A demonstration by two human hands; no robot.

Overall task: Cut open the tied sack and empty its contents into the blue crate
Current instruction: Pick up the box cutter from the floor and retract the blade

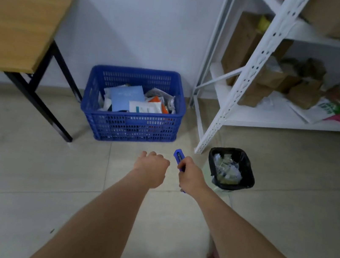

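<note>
No readable text; print on crate packets blurred.

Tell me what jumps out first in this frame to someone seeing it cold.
The blue crate on the floor against the wall, already holding paper packets, sits centre frame between a wooden table and a white shelving rack. In front of it, the right hand grips a blue utility knife beside the closed left hand.

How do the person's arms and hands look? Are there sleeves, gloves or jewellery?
Both forearms are bare up to the frame edge: no sleeves show. The left hand and right hand wear no gloves, and no watch, bracelet or ring is visible.
</note>
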